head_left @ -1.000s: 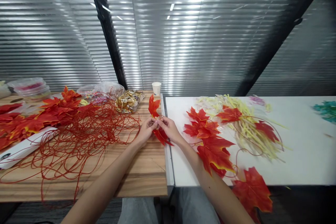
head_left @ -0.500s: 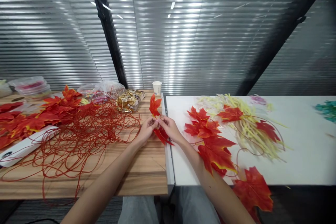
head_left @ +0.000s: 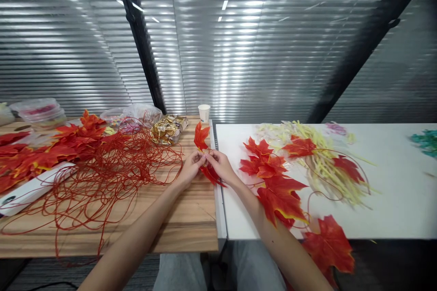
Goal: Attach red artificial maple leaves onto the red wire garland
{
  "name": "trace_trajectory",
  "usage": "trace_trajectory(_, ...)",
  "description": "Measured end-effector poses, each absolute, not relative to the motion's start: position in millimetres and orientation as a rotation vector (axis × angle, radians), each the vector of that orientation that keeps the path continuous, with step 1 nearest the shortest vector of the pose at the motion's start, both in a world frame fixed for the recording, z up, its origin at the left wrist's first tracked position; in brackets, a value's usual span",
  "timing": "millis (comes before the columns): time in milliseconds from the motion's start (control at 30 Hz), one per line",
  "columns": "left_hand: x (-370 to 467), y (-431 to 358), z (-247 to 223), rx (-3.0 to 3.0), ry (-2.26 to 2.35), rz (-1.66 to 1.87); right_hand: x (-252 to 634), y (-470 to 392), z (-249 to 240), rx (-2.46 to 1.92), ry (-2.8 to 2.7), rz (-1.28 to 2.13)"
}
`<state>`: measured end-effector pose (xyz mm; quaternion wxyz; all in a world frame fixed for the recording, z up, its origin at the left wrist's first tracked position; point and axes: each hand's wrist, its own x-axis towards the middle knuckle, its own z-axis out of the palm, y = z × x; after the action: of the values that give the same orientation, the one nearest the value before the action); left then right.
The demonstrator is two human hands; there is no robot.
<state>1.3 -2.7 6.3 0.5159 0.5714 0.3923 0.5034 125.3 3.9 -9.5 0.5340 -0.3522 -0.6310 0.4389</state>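
Above the seam between two tables, my left hand (head_left: 191,167) and my right hand (head_left: 220,165) meet with their fingertips pinched together. Between them is a red-orange artificial maple leaf (head_left: 201,135), which sticks up past the fingers. More red leaf (head_left: 210,174) hangs below the fingertips; whether it is a second leaf I cannot tell. The fingers hide the exact pinch point. A tangle of thin red cord (head_left: 136,159) spreads to the left, with strands reaching close to my left hand. Strung maple leaves (head_left: 282,195) lie right of and beneath my right forearm.
Piled red leaves (head_left: 44,157) and a white tool-like bar (head_left: 36,188) lie on the wood table (head_left: 184,232). Behind are gold foil packaging (head_left: 167,129) and a paper cup (head_left: 204,113). Yellow strips (head_left: 327,177) lie on the white table (head_left: 392,191). One leaf (head_left: 329,245) hangs over its front edge.
Both hands stay pinched at the same spot, with only slight finger movement. The view has tilted slightly; the leaves and cord lie as before.
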Motion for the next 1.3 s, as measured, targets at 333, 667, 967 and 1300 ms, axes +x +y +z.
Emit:
trace_trajectory(333,1.1,-2.6,5.4,1.394,0.936,1.214,125.4,6.1,-10.8,-0.855,-1.504,1.051)
trace_trajectory(667,0.8,-1.6,2.2,1.387,0.936,1.218,125.6,5.8,-11.5,-0.871,-1.511,1.047)
trace_trajectory(967,0.5,-1.6,1.5,1.378,0.918,1.22,125.7,5.6,-11.6,-0.842,-1.513,1.056)
trace_trajectory(1300,1.7,-2.2,2.9,1.381,0.925,1.215,125.3,6.6,-12.6,-0.868,-1.517,1.035)
